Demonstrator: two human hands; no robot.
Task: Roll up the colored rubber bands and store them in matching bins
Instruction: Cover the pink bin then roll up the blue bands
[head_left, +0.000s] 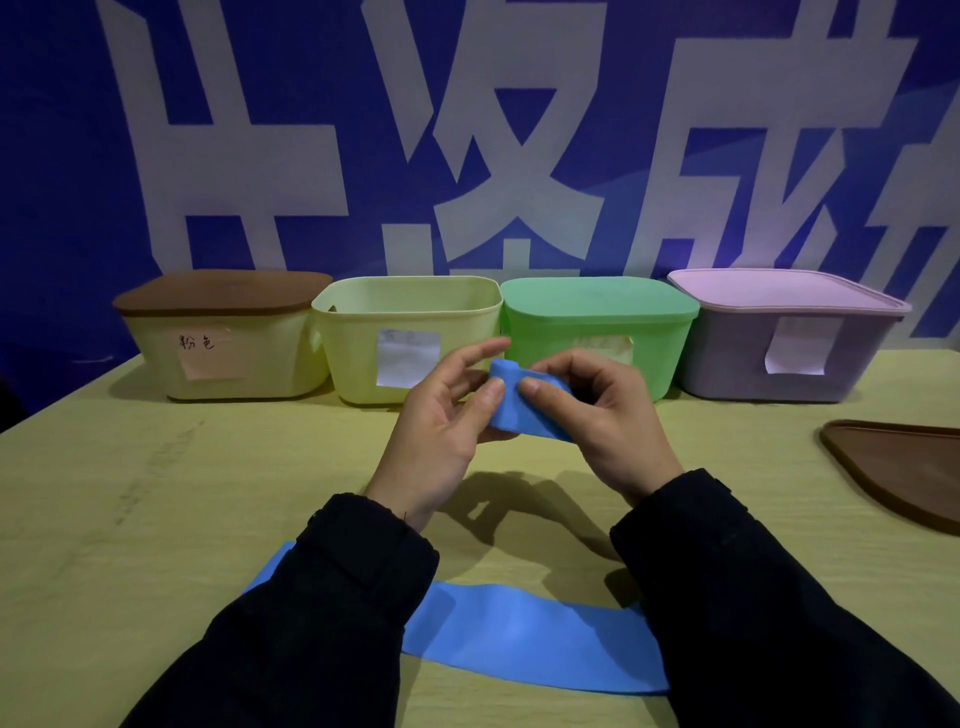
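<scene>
A blue rubber band, partly rolled, is held above the table between both hands. My left hand pinches its left side with the thumb on top. My right hand grips its right side, the thumb pressing on the roll. A second blue band lies flat on the table near me, partly hidden under my sleeves. Behind the hands stands an open yellow bin with a white label.
Three lidded bins share the back row: a yellow one with a brown lid and pink label at the left, a green one, and a purple one at the right. A loose brown lid lies at the table's right edge.
</scene>
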